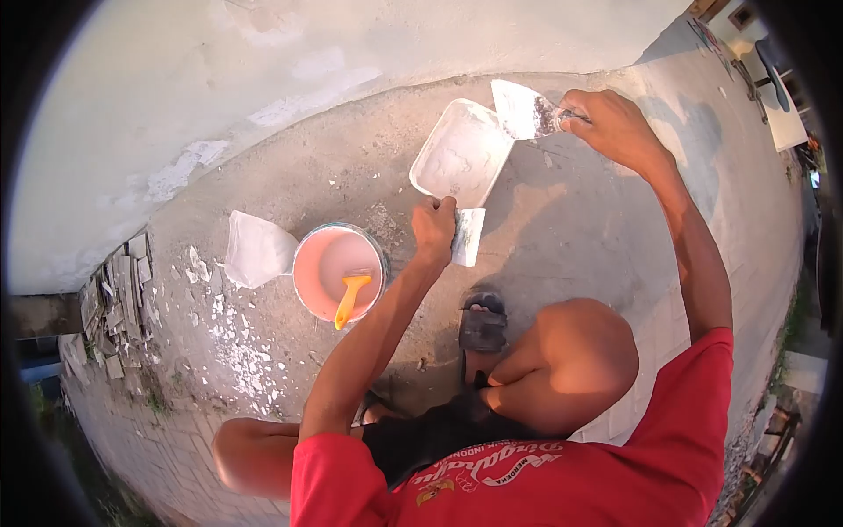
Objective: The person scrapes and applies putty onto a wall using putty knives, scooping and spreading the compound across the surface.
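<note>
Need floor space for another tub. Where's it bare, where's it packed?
Bare: concrete floor between the white tray and right forearm, above the right knee as pictured. Speckled strip: left of tray, along the wall. Crowded: around the pink-lined bucket, white sheet left of it, flakes below; also the tray's near rim, with left hand and small scraper there.
</note>
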### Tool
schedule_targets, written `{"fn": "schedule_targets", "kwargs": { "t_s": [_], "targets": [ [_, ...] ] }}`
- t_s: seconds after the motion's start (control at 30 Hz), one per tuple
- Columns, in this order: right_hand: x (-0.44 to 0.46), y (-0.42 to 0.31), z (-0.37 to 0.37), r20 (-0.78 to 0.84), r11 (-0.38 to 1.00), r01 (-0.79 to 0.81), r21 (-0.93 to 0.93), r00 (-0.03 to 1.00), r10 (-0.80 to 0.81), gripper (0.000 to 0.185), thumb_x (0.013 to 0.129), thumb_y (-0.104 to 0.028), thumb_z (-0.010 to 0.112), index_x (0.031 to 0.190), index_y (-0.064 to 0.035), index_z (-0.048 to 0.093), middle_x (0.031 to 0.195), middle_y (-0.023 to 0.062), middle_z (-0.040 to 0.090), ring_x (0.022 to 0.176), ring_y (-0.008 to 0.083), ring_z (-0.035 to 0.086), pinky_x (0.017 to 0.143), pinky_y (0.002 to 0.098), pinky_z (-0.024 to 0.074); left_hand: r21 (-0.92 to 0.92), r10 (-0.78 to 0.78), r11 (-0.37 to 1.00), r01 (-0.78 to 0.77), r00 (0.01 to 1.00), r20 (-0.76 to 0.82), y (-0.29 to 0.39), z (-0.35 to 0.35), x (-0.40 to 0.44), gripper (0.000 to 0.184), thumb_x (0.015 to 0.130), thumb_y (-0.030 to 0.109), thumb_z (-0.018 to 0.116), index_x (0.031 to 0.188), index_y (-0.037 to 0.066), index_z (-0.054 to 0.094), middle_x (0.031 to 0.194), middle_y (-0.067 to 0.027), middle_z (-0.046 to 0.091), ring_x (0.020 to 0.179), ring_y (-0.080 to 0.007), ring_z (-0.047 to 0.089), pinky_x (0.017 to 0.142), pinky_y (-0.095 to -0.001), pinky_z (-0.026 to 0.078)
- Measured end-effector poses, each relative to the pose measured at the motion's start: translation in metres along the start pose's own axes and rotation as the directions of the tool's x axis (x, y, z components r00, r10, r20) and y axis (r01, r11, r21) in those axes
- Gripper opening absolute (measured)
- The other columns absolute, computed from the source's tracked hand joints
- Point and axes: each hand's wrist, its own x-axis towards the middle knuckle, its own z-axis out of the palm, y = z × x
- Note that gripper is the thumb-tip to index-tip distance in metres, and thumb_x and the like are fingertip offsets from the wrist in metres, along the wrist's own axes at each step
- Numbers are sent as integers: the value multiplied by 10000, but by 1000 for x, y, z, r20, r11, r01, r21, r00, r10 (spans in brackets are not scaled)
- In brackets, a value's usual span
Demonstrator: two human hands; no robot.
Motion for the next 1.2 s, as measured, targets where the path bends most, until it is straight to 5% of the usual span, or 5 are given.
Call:
{"fn": "schedule_targets", "kwargs": {
  "t_s": [0.33,0.53,0.83,1.07,1.2],
  "targets": [
    [76,-37,136,287,742,497,-449,867,-407,59,710,-6,690,680,-55,702,681,112,697,635,259,690,531,365,524,-173,-13,985,15,1000,14,-64,31,-28,284,901,194,652,841,-82,619,726,-149,648,659,-213,591,653,-381,473],
    [86,-76,180,515,549,528,-648,835,-195,64,693,-27,725,691,-90,720,741,72,718,736,232,716,594,339,564,-130,2,991,2,1000,29,-68,38,-29,276,908,200,664,848,-66,623,750,-147,654,669,-199,590,646,-371,474],
    [58,-69,180,503,544,678,-495,734,-457,50,675,-62,742,671,-107,722,716,72,710,705,226,708,563,346,538,-150,47,988,-43,999,21,-64,38,-30,276,905,198,667,826,-62,622,739,-150,653,654,-208,582,647,-381,469],
    [52,-28,124,367,848,417,-327,883,-293,87,754,-130,713,805,-66,744,767,107,715,751,256,701,644,362,530,-169,57,985,-44,995,76,-64,30,-32,309,953,232,625,904,-72,604,791,-172,639,719,-212,585,648,-398,462],
    [23,-5,93,352,992,-33,125,936,-13,259,824,-214,694,1031,-60,715,939,108,721,874,255,683,766,393,518,-121,-90,986,114,978,186,-78,6,-42,376,987,299,597,1048,-71,569,879,-158,635,757,-193,586,673,-371,492]
  ]
}}
